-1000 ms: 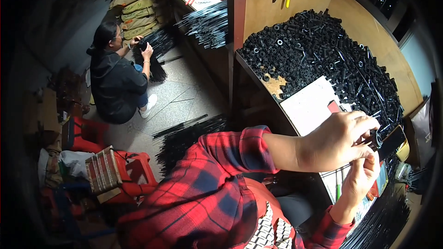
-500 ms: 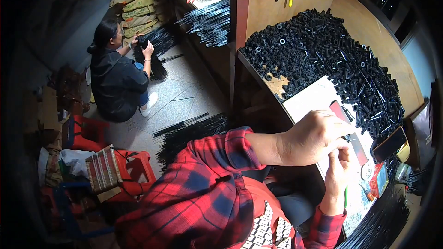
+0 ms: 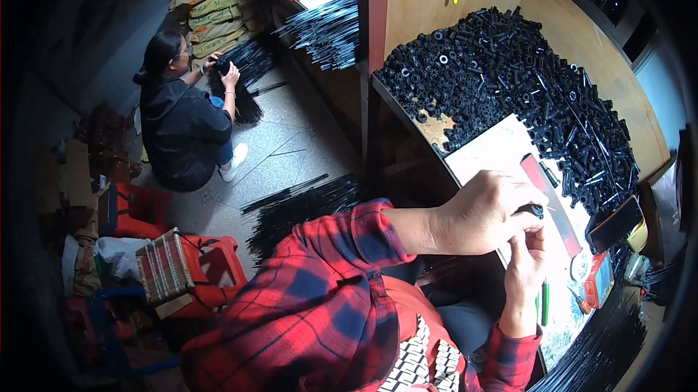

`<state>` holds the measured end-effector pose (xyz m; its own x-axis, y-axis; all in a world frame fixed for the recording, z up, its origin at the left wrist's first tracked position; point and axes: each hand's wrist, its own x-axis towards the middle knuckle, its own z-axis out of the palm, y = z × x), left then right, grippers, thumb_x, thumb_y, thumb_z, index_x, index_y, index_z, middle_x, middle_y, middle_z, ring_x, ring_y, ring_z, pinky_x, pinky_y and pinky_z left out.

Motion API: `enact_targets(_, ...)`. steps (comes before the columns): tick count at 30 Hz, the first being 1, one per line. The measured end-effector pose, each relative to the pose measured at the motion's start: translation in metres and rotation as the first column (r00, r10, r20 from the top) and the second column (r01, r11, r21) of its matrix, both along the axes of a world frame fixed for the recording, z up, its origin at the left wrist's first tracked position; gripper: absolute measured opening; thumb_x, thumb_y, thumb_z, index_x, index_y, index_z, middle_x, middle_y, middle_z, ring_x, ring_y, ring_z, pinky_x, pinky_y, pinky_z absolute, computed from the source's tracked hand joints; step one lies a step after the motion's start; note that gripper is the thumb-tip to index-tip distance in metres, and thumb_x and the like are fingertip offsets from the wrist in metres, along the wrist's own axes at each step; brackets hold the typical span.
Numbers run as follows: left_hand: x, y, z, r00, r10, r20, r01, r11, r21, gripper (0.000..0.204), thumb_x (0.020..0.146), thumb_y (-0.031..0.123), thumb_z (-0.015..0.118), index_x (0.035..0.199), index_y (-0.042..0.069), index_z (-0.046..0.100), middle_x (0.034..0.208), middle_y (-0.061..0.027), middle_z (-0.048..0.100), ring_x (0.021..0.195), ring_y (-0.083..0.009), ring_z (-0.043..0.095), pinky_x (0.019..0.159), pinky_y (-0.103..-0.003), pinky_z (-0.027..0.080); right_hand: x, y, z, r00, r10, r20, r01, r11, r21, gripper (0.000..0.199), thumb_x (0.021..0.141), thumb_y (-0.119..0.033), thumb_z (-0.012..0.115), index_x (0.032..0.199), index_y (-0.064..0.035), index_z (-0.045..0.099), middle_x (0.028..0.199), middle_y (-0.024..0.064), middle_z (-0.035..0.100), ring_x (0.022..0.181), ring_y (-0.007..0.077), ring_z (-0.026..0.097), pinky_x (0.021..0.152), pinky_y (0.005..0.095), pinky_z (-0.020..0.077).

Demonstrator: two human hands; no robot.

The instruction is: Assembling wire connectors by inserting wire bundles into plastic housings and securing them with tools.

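Above the white worktop (image 3: 483,148), my left hand (image 3: 483,214) is closed around a small black cylindrical piece (image 3: 536,210), whose end pokes out between the thumb and fingers. Just below it, my right hand (image 3: 526,265) has its fingertips pinched together, almost touching the left hand. Whatever those right fingertips hold, if anything, is too small to make out. Under the hands lies a long flat bar (image 3: 552,206), dark red and grey.
A heap of small black tubular parts (image 3: 502,79) fills the worktop's far side. A phone (image 3: 616,225) leans at the right, near a red box (image 3: 598,279). Black rods (image 3: 596,348) bundle at lower right. Across the floor, a co-worker (image 3: 182,123) crouches, handling black rods.
My hands have shifted slightly left, and the left hand has turned so the end of the black piece shows more plainly. The right fingers remain pinched close below.
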<state>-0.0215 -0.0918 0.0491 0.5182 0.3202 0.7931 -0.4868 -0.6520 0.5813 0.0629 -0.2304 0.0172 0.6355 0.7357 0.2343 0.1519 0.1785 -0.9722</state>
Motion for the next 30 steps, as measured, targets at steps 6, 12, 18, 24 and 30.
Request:
enact_targets(6, -0.006, 0.004, 0.002, 0.991, -0.084, -0.101, 0.074, 0.992, -0.102, 0.015, 0.076, 0.011, 0.066, 0.083, -0.001, 0.059, 0.073, -0.0150, 0.061, 0.070, -0.0317, 0.061, 0.067, -0.040, 0.047, 0.004, -0.009, -0.002, 0.998, 0.040, -0.039, -0.041, 0.999, -0.035, 0.009, 0.089, -0.004, 0.060, 0.097, -0.0033, 0.057, 0.095, 0.0044, 0.060, 0.085, 0.0100, 0.057, 0.080, 0.0245, 0.0466)
enact_targets(12, 0.000, -0.006, -0.011, 0.995, -0.092, -0.044, 0.087, 0.990, -0.110, 0.021, 0.078, 0.008, 0.062, 0.094, 0.000, 0.051, 0.080, -0.0162, 0.059, 0.078, -0.0340, 0.060, 0.069, -0.041, 0.047, -0.001, -0.006, -0.008, 0.997, 0.033, -0.064, -0.034, 0.999, -0.023, 0.009, 0.091, -0.009, 0.059, 0.098, -0.0030, 0.058, 0.092, 0.0032, 0.060, 0.081, 0.0086, 0.056, 0.078, 0.0236, 0.0460)
enact_targets(18, 0.001, -0.016, -0.029, 0.993, 0.021, -0.113, -0.034, 0.993, -0.114, 0.033, 0.084, 0.008, 0.056, 0.110, -0.006, 0.041, 0.094, -0.0249, 0.055, 0.085, -0.0396, 0.058, 0.077, -0.046, 0.046, 0.000, -0.003, -0.012, 0.996, 0.065, -0.057, -0.066, 0.997, -0.027, 0.006, 0.092, -0.006, 0.057, 0.097, -0.0041, 0.058, 0.093, 0.0011, 0.059, 0.082, 0.0065, 0.053, 0.076, 0.0211, 0.0431)
enact_targets(24, 0.000, -0.022, -0.034, 0.962, 0.090, -0.256, -0.086, 0.996, 0.029, 0.038, 0.087, 0.008, 0.054, 0.119, -0.006, 0.038, 0.099, -0.0275, 0.052, 0.090, -0.0411, 0.058, 0.079, -0.043, 0.048, -0.003, -0.002, -0.017, 0.991, 0.098, -0.088, -0.096, 0.995, 0.026, 0.012, 0.089, 0.003, 0.055, 0.099, -0.0024, 0.058, 0.098, 0.0036, 0.059, 0.091, 0.0093, 0.054, 0.085, 0.0233, 0.0414)
enact_targets(30, 0.000, -0.021, -0.037, 0.961, 0.030, -0.275, -0.056, 0.995, -0.088, 0.031, 0.087, 0.011, 0.055, 0.104, -0.009, 0.040, 0.076, -0.0250, 0.056, 0.073, -0.0395, 0.059, 0.068, -0.045, 0.047, -0.007, -0.003, -0.024, 0.971, 0.072, -0.230, -0.078, 0.997, -0.019, 0.015, 0.089, 0.000, 0.058, 0.104, -0.0024, 0.057, 0.104, 0.0036, 0.058, 0.095, 0.0097, 0.053, 0.086, 0.0242, 0.0419)
